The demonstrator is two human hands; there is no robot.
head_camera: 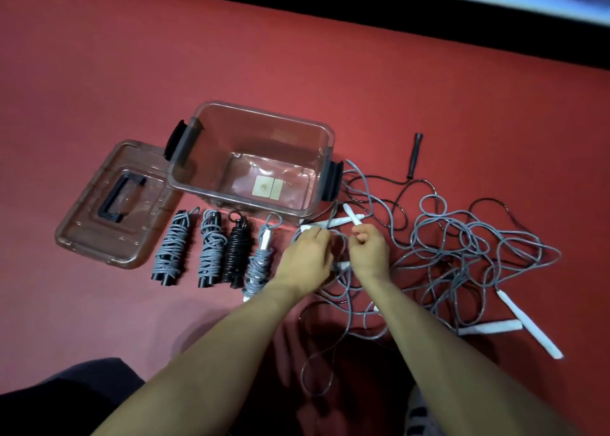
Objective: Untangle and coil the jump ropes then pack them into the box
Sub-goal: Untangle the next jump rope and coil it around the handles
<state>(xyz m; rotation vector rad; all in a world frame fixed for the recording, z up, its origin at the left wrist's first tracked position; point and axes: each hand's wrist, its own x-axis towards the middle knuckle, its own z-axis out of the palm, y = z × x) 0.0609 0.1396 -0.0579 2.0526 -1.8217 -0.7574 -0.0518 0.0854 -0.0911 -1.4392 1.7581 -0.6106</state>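
Observation:
A clear plastic box (211,128) with black side latches stands open on the red floor. Below it lie several coiled jump ropes (214,249) in a row. To the right sprawls a tangle of grey rope (462,247) mixed with a thin black rope (396,201). My left hand (305,257) grips a white handle and grey cord at the tangle's left edge. My right hand (369,252) pinches a white handle (352,218) that points up toward the box. Part of the rope is hidden under both hands.
The box's clear lid (82,224) with a black handle lies flat to the left. A black rope handle (414,155) lies at the right of the box. Two white handles (528,326) lie at the lower right. A dark band runs along the far edge.

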